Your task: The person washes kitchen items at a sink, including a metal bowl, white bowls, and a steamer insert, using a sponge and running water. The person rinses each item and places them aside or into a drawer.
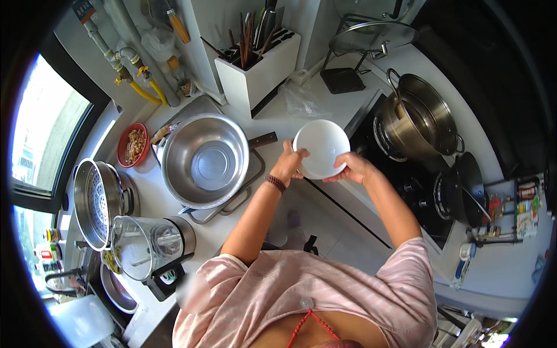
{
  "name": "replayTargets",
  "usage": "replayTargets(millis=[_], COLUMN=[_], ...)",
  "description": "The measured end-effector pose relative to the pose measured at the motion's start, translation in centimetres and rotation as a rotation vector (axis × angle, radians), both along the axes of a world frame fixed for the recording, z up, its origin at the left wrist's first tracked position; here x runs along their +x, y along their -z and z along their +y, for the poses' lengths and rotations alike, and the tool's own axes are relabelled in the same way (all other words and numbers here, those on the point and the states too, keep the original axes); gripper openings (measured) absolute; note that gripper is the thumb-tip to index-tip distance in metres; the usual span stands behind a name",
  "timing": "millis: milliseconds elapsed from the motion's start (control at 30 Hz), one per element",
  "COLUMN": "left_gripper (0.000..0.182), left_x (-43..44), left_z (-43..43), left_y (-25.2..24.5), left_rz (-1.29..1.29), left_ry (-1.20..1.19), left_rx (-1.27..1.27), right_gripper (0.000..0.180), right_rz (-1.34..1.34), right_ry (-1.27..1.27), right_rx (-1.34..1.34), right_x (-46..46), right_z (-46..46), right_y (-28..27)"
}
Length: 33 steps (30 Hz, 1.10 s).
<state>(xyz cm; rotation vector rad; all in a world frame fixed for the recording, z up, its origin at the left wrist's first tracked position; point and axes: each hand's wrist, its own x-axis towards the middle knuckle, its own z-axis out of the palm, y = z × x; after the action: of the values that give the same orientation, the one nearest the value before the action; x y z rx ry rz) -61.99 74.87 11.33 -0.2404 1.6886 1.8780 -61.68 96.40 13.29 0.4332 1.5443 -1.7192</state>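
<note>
Both of my hands hold a white bowl point(323, 145) at its rim, above the corner of the counter. My left hand point(289, 162) grips its left side with the thumb over the edge, and my right hand point(351, 167) grips its lower right side. No food is visible in the bowl. To the left, a wide stainless steel basin point(211, 163) rests on cutting boards, and the wooden handle of a knife point(263, 140) sticks out beside it. A red bowl point(132, 145) of chopped food stands further left.
A blender jug point(141, 248) and a steamer pot point(93, 200) stand at the left, near the sink. Behind the bowl are a knife block point(261, 65) and a plastic bag point(300, 100). At the right, a steel pot point(413, 126) and a black wok point(463, 191) sit on the gas stove.
</note>
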Motion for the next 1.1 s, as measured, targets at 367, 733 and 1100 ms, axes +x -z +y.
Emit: replayTargets(millis=[367, 733, 1100], left_gripper=[0.068, 0.072, 0.037], left_x=[-9.6, -8.8, 5.1], left_z=[1.5, 1.6, -1.9], left_y=[2.1, 3.1, -0.5], left_rz=[-0.176, 0.06, 0.247], left_ry=[-0.061, -0.306, -0.247], left_rx=[-0.013, -0.178, 0.075], right_gripper=[0.062, 0.075, 0.018], right_rz=[-0.096, 0.196, -0.061], right_ry=[-0.118, 0.16, 1.322], right_rx=[-0.151, 0.086, -0.194], right_x=[-11.7, -9.8, 24.6], right_z=[1.7, 0.7, 13.7], right_y=[3.6, 2.5, 24.1])
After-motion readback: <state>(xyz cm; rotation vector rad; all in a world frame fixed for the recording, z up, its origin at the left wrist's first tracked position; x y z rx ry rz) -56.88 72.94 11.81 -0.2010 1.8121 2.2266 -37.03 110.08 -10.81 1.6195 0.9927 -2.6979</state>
